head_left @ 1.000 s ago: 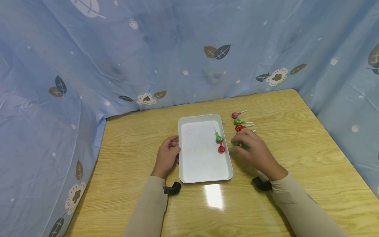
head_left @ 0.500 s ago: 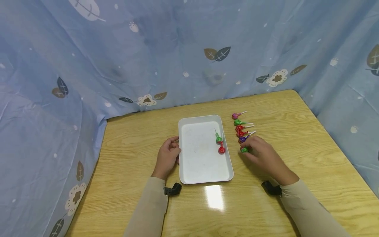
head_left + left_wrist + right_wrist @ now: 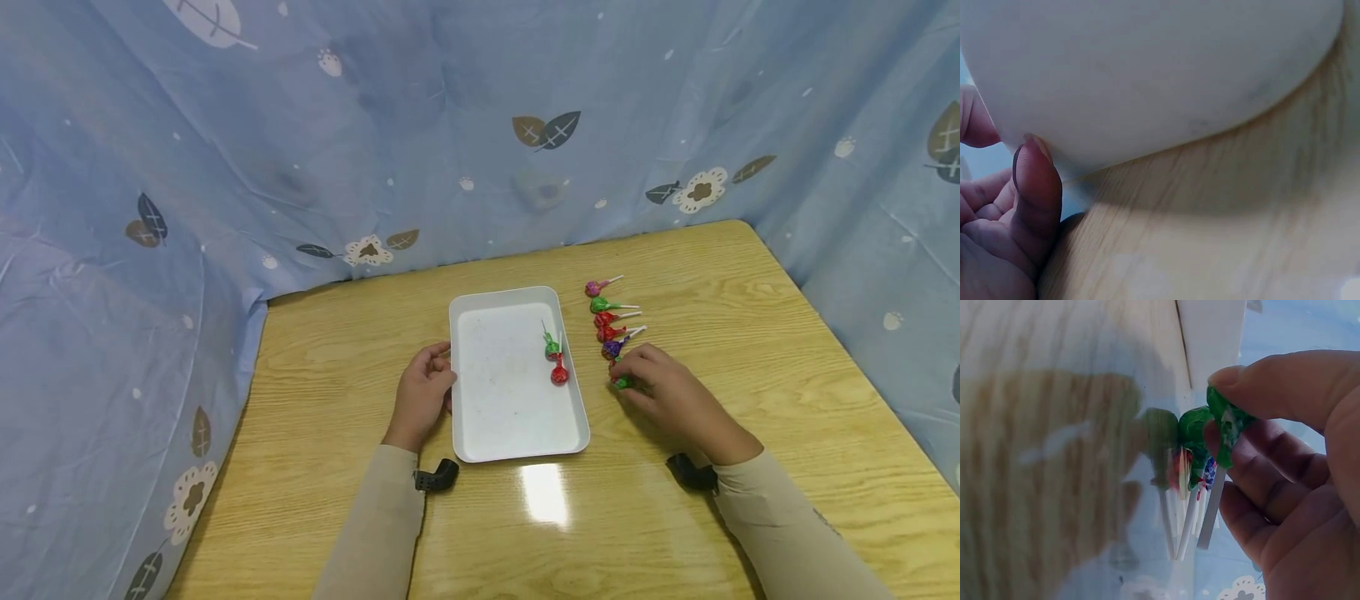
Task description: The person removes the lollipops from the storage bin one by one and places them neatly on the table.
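Note:
My left hand (image 3: 423, 396) touches the left side of a white tray (image 3: 461, 433). In the left wrist view the thumb (image 3: 1038, 187) lies against the tray's outer wall. Inside the tray, by its right wall, are a green lollipop (image 3: 552, 347) and a red lollipop (image 3: 559, 375). To the tray's right, my right hand (image 3: 667, 400) pinches a green-wrapped lollipop (image 3: 1225, 425) between thumb and fingers, its white stick slanting down. Close beside it is another green lollipop (image 3: 1193, 434). The hand covers part of both in the head view.
Beyond the right hand, a row of lollipops runs away along the tray: purple (image 3: 612, 347), two red, green (image 3: 600, 305), and pink-purple (image 3: 595, 288) farthest. A wooden table (image 3: 345, 367) carries everything. Blue patterned curtains (image 3: 450, 150) border its back and sides.
My right hand has moved right, from beside the tray to the near end of the lollipop row, uncovering the purple and a red lollipop. The left hand stays at the tray.

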Demonstrator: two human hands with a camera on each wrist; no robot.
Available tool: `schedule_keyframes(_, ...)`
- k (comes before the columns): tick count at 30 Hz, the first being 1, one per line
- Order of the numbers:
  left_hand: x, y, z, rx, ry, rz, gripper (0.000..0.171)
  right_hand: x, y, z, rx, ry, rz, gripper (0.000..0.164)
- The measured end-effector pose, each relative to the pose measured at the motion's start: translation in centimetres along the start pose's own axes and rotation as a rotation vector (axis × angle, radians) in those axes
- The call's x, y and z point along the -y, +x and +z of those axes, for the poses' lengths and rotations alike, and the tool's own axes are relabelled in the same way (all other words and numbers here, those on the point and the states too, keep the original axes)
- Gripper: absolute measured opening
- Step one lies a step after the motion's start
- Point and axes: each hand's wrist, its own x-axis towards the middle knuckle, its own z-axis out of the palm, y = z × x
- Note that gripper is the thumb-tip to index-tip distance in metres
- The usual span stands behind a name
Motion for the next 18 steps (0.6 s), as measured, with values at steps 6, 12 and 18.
schedule_keyframes(6,-0.17,0.00,0.01,0.005,-0.001,0.009,0.052,-0.21,-0.08,-0.09,0.019,-0.001,-0.011,0.033)
schedule_keyframes(12,-0.30,-0.07,0.01,0.002,0.016,0.009,0.052,-0.47,-0.11,0.07,0.001,-0.035,-0.069,0.037)
schedule_keyframes(18,0.03,-0.02,-0.02,0.005,0.010,0.013,0.053,-0.45,-0.17,0.08,-0.003,-0.058,-0.070,0.035)
